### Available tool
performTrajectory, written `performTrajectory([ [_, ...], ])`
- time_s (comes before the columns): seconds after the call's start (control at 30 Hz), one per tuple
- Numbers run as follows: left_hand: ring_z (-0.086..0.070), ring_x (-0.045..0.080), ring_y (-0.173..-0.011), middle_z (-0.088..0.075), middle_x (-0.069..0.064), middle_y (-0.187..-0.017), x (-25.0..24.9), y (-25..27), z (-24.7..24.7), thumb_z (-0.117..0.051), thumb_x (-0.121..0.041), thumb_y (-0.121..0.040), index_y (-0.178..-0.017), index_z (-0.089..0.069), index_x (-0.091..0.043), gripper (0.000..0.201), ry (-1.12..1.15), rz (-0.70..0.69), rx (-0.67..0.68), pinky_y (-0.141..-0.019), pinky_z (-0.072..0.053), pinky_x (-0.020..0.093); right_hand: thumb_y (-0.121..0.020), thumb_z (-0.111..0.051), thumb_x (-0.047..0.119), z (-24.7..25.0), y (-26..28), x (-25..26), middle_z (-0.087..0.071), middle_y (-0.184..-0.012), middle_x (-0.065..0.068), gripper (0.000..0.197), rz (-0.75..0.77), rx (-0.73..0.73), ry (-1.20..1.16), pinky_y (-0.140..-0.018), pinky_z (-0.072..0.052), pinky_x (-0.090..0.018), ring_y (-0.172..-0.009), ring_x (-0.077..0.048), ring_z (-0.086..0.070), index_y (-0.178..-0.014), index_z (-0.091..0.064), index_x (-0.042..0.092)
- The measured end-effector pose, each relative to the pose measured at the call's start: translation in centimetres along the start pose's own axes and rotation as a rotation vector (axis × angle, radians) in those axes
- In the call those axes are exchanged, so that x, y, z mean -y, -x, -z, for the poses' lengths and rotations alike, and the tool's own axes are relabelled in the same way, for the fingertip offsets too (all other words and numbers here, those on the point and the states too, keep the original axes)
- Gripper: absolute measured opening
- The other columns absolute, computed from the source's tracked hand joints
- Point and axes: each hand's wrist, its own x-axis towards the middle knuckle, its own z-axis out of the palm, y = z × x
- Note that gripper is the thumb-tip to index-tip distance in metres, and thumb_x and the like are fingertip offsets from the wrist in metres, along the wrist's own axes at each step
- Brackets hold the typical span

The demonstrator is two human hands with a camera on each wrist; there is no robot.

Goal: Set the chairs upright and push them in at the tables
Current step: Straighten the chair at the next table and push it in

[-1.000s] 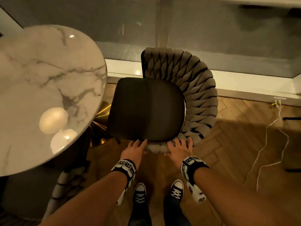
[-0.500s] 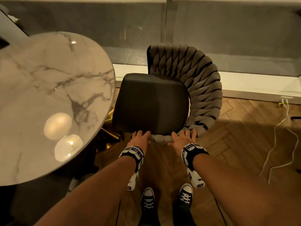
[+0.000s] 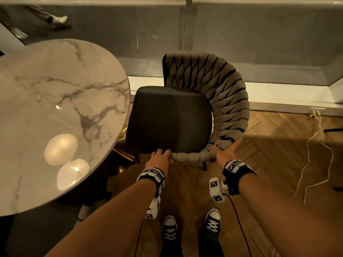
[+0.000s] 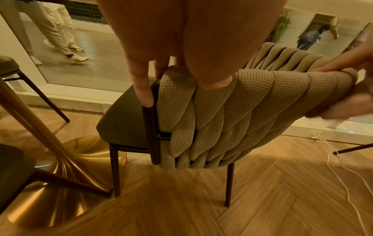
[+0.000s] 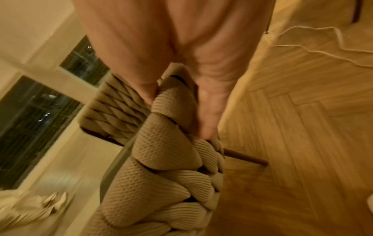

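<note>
A chair (image 3: 170,117) with a dark seat and a woven beige backrest (image 3: 228,93) stands upright on its legs, its seat edge next to the round marble table (image 3: 55,99). My left hand (image 3: 161,154) grips the near end of the backrest; in the left wrist view its fingers (image 4: 141,89) lie over the top and on the dark frame post. My right hand (image 3: 227,149) holds the backrest rim further right, thumb on one side and fingers on the other (image 5: 210,124), astride the braided rim (image 5: 171,159).
The table's gold pedestal base (image 4: 60,175) sits close to the chair's front leg. Another chair (image 4: 8,67) stands beyond the table. White cables (image 3: 315,154) trail over the herringbone floor at the right. A glass wall (image 3: 259,43) runs behind the chair.
My right hand has slid to the right along the backrest rim, so my hands are further apart. The left hand keeps its hold on the near end.
</note>
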Motion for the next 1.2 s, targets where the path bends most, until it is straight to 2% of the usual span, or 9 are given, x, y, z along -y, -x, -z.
performTrajectory([
  [0.03,-0.035,0.031,-0.135,-0.035,0.005,-0.145,0.1,0.1,-0.1,-0.044,-0.036,-0.098,-0.14,-0.032,-0.033,0.044,0.003,-0.001,-0.011,-0.098,-0.048,0.052,-0.099,-0.061,0.015,-0.3,0.0,0.2,-0.025,-0.162,-0.014,0.106,-0.047,0.029,-0.107,-0.096,-0.051,-0.064,-0.134,-0.048,-0.044,-0.148,0.025,0.053],
  [0.1,-0.036,0.03,-0.133,-0.036,0.006,-0.145,0.2,0.3,-0.4,-0.043,-0.037,-0.099,-0.14,-0.032,-0.033,0.042,0.011,0.002,-0.018,-0.098,-0.048,0.051,-0.099,-0.06,0.01,-0.6,0.3,0.6,-0.019,-0.165,-0.012,0.108,-0.066,0.044,-0.164,-0.089,-0.054,-0.066,-0.134,-0.05,-0.044,-0.144,0.024,0.061],
  [0.2,-0.035,0.029,-0.134,-0.035,0.005,-0.146,0.3,0.8,-0.7,-0.043,-0.036,-0.099,-0.14,-0.032,-0.034,0.043,0.027,0.003,-0.017,-0.098,-0.047,0.049,-0.097,-0.062,0.009,-0.7,0.3,0.3,-0.015,-0.167,-0.008,0.11,-0.081,0.039,-0.157,-0.086,-0.054,-0.066,-0.135,-0.05,-0.042,-0.142,0.023,0.063],
  [0.3,-0.033,0.029,-0.135,-0.033,0.005,-0.148,0.8,1.6,-1.4,-0.043,-0.035,-0.099,-0.142,-0.031,-0.034,0.044,0.046,0.003,-0.016,-0.098,-0.047,0.048,-0.096,-0.063,0.009,-1.0,0.9,-0.2,-0.021,-0.164,-0.009,0.111,-0.098,0.01,-0.161,-0.085,-0.052,-0.07,-0.136,-0.05,-0.041,-0.142,0.021,0.065],
  [0.47,-0.03,0.03,-0.138,-0.031,0.004,-0.15,1.8,2.4,-2.2,-0.043,-0.035,-0.099,-0.142,-0.03,-0.034,0.045,0.07,-0.011,0.001,-0.102,-0.046,0.048,-0.098,-0.059,0.004,-1.0,1.9,-1.2,-0.025,-0.163,-0.01,0.108,-0.093,-0.002,-0.155,-0.091,-0.049,-0.073,-0.138,-0.049,-0.04,-0.145,0.018,0.063],
  [0.7,-0.027,0.031,-0.14,-0.029,0.003,-0.152,2.1,2.9,-2.6,-0.045,-0.034,-0.099,-0.144,-0.029,-0.035,0.048,0.093,0.009,0.05,-0.105,-0.043,0.048,-0.098,-0.059,0.008,-0.7,3.2,-1.6,-0.027,-0.164,-0.006,0.107,-0.079,-0.023,-0.05,-0.08,-0.059,-0.063,-0.131,-0.048,-0.05,-0.145,0.021,0.061],
  [0.93,-0.026,0.032,-0.14,-0.028,0.004,-0.154,2.9,3.6,-3.0,-0.044,-0.035,-0.099,-0.146,-0.028,-0.034,0.05,0.054,-0.008,0.079,-0.106,-0.041,0.046,-0.099,-0.058,0.009,-0.6,4.2,-2.2,-0.028,-0.164,-0.007,0.105,-0.055,-0.013,-0.037,-0.078,-0.06,-0.058,-0.125,-0.047,-0.055,-0.145,0.021,0.06],
  [1.1,-0.024,0.033,-0.141,-0.024,0.004,-0.156,3.0,4.1,-3.6,-0.043,-0.035,-0.099,-0.149,-0.025,-0.035,0.053,0.054,-0.014,0.11,-0.108,-0.039,0.048,-0.099,-0.056,0.006,-0.1,4.5,-3.6,-0.019,-0.167,-0.001,0.104,-0.076,0.003,-0.078,-0.079,-0.057,-0.061,-0.134,-0.046,-0.046,-0.144,0.019,0.064],
  [1.2,-0.029,0.033,-0.137,-0.028,0.005,-0.154,3.0,3.7,-3.3,-0.046,-0.032,-0.099,-0.148,-0.025,-0.036,0.054,0.036,-0.032,0.116,-0.105,-0.043,0.048,-0.099,-0.054,0.004,0.0,4.1,-3.5,-0.021,-0.166,-0.001,0.105,-0.072,-0.002,-0.093,-0.083,-0.054,-0.066,-0.137,-0.046,-0.043,-0.144,0.02,0.063],
])
